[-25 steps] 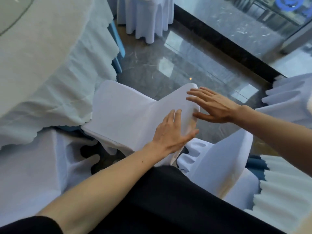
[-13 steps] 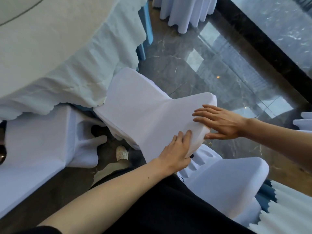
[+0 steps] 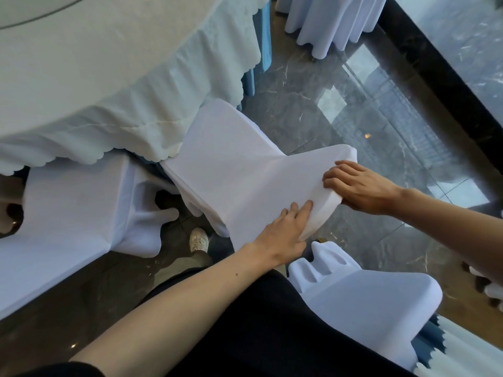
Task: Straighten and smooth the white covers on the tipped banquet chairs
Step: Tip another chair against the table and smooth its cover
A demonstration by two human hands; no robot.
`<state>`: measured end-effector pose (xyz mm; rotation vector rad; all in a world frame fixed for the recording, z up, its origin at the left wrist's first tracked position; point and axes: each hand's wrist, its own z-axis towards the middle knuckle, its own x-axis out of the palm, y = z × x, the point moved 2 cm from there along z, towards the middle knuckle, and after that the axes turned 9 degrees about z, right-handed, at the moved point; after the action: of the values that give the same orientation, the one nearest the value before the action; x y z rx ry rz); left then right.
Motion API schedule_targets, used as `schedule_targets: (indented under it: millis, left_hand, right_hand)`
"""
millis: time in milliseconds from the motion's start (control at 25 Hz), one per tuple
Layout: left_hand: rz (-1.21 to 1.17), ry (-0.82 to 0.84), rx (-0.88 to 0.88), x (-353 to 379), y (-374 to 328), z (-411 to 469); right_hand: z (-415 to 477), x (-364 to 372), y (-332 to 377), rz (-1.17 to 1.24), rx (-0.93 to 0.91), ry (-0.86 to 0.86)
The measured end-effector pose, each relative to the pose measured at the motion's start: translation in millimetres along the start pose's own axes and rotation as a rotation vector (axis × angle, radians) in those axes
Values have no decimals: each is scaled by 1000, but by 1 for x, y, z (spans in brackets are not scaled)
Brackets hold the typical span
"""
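A banquet chair in a white cover (image 3: 234, 164) leans tipped against the round table, with its backrest top pointing toward me. My left hand (image 3: 285, 229) lies flat on the cover near the backrest's top corner, fingers straight and thumb below the edge. My right hand (image 3: 362, 186) is at the far side of that top edge, its fingertips curled onto the cover and its thumb underneath, pinching the fabric.
The round table's pale scalloped cloth (image 3: 109, 91) overhangs the chair's seat. A second covered chair (image 3: 68, 213) leans on the left and a third (image 3: 367, 308) sits at lower right. My shoe (image 3: 200, 239) stands on the glossy floor. More white drapes (image 3: 326, 23) hang at the far top.
My view has swung left and down. My right hand's fingers went from straight to curled on the backrest's top edge. The left hand slid slightly along the cover toward that edge.
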<state>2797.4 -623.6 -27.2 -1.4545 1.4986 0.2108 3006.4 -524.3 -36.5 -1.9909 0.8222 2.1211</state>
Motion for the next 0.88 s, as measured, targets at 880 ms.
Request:
schedule_targets:
  millis: [880]
  left_hand:
    - [-120, -146, -69, -55, 47, 33]
  right_hand:
    - [77, -39, -23, -49, 153, 147]
